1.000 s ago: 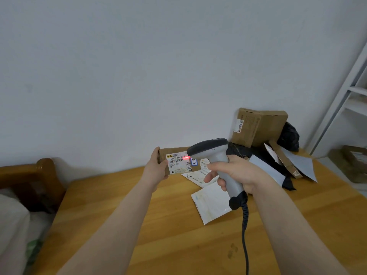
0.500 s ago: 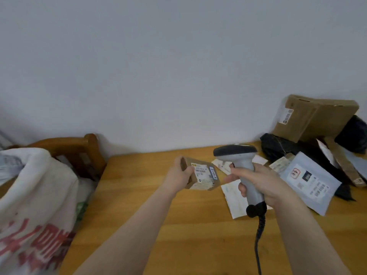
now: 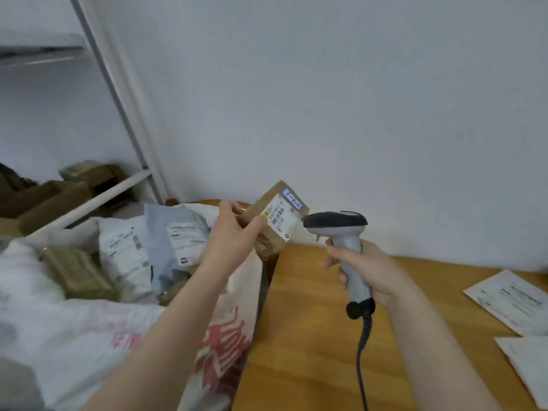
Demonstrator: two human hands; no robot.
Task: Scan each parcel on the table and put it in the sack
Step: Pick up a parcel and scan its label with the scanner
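The left hand point(image 3: 232, 232) grips a small cardboard parcel point(image 3: 267, 232) between thumb and curled fingers and holds it in the air, tilted, above the far left end of the wooden bench point(image 3: 311, 336), just at the edge of the sack's open mouth. The parcel's white shipping label point(image 3: 280, 218) faces the camera, with a blue-bordered sticker point(image 3: 292, 200) at its upper corner. The right hand point(image 3: 367, 271) is wrapped round the grey handle of a barcode scanner point(image 3: 341, 229), held upright above the bench just right of the parcel, its dark head level with the label; its black cable point(image 3: 362, 351) hangs down. The white woven sack point(image 3: 89, 324), printed in red, stands open to the left of the bench and holds grey poly mailers point(image 3: 166, 241) and a brown parcel point(image 3: 78, 271). Two white mailers point(image 3: 510, 301) lie flat at the bench's right edge.
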